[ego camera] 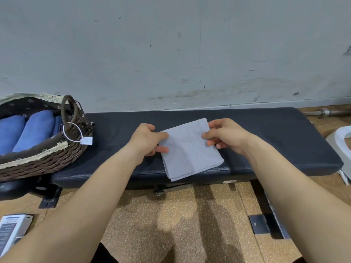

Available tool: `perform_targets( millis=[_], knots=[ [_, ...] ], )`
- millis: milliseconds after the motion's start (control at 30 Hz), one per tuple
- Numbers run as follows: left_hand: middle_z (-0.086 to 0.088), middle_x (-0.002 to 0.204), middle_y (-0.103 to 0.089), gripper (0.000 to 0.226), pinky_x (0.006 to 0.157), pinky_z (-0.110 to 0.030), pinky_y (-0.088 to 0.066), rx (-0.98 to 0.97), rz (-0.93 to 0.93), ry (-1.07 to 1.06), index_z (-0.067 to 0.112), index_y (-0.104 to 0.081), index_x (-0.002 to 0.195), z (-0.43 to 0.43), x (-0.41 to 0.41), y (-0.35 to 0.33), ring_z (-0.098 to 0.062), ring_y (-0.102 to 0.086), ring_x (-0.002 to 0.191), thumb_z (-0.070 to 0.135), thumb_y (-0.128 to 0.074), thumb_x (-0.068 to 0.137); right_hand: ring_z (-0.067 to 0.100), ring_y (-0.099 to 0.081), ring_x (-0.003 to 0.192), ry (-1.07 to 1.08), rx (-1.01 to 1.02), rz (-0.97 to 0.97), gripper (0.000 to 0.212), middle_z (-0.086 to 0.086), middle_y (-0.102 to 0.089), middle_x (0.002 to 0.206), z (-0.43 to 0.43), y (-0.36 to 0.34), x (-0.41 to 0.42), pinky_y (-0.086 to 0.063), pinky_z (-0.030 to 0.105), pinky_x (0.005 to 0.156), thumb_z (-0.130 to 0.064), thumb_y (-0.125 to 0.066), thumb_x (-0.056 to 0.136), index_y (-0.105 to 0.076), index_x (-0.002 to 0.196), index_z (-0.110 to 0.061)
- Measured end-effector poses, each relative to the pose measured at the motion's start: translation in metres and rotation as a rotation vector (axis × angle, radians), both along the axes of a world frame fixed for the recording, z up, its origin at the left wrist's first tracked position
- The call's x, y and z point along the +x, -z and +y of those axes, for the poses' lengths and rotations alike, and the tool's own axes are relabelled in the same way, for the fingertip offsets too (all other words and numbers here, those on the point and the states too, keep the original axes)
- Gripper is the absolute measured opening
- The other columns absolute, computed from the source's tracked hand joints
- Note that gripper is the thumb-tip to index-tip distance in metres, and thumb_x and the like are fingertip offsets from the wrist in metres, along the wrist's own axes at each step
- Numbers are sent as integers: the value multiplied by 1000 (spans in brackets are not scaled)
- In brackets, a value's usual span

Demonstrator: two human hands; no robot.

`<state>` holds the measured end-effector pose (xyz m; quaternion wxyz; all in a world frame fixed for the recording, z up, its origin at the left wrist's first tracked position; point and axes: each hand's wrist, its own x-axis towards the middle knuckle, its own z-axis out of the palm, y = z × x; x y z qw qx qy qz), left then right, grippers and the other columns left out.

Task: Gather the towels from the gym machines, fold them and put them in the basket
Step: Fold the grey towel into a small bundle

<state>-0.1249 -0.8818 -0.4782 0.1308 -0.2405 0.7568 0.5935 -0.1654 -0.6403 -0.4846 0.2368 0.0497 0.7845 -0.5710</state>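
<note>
A person's two bare forearms reach forward over a dark padded worktop (275, 139) set against a scuffed pale wall. A pale grey towel (190, 150), already folded into a small rectangle, lies at the middle of the worktop, turned slightly askew, its near corner hanging just over the front edge. The left hand (147, 138) pinches the towel's left edge, thumb on top and fingers beneath. The right hand (224, 136) grips the opposite edge the same way, probably so the layers stay together for a lift or one more fold. A woven basket (47, 164) with a fabric liner sits on the worktop's left end, within easy reach. It holds rolled blue towels (36, 130), with a paper tag (86, 140) hanging from its handle.
</note>
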Motion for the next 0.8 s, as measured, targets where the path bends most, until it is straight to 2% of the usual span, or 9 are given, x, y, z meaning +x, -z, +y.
perform_targets(
  millis=[67,167,233,300,467,567,667,733,800],
  knots=[
    [-4,117,-56,58,35,-19,-36,115,-33,-20,8,-41,140,5,5,-3,-24,-75,69,20,-71,91,13,-68,66,15,-35,-13,25,0,-73,78,0,1,1,-54,25,59,-4,-72,86,-68,111,-7],
    [-10,119,-65,34,38,-19,-47,240,-71,15,5,-59,123,9,10,-3,-32,-75,79,16,-70,92,15,-69,70,23,-97,-29,25,1,-73,81,2,4,3,-56,25,62,-3,-70,88,-67,113,-6],
    [-12,117,-68,25,52,-26,-59,282,-60,36,5,-64,116,8,10,-2,-33,-75,83,12,-69,92,16,-70,73,25,-138,-34,24,3,-72,87,6,5,5,-57,25,65,-2,-68,90,-67,113,-8],
    [-14,116,-68,21,70,-33,-63,255,-8,68,6,-66,113,4,10,-1,-32,-75,86,9,-68,92,17,-71,77,22,-165,-28,24,6,-71,93,12,5,6,-58,26,67,0,-68,90,-67,112,-10],
    [-13,111,-67,22,86,-39,-60,97,245,234,11,-66,109,-5,8,-2,-30,-72,94,5,-71,88,26,-73,90,-23,-210,23,29,7,-69,101,25,6,8,-61,31,79,13,-64,88,-65,108,-9],
    [5,101,-67,20,80,-29,-55,-209,371,431,25,-66,94,-8,9,-2,-15,-67,87,8,-72,85,27,-72,95,-87,-171,98,28,10,-67,107,31,7,10,-60,33,85,17,-62,85,-65,98,-8],
    [6,102,-60,27,70,-25,-49,-302,413,541,29,-63,89,-8,11,1,-8,-60,69,3,-70,82,16,-69,92,-163,-31,225,21,8,-70,104,36,9,15,-55,24,82,13,-68,82,-66,91,-6],
    [7,102,-55,33,76,-31,-52,-369,445,599,31,-62,87,-11,9,6,-12,-59,76,2,-72,77,17,-69,95,-184,44,280,13,6,-72,105,36,10,17,-54,20,83,8,-69,83,-68,88,-4],
    [9,105,-53,32,87,-40,-52,-438,457,674,35,-61,88,-15,8,11,-19,-59,92,9,-75,73,16,-68,92,-152,18,278,11,7,-70,105,34,10,19,-53,17,77,10,-60,86,-67,84,2]
  ],
)
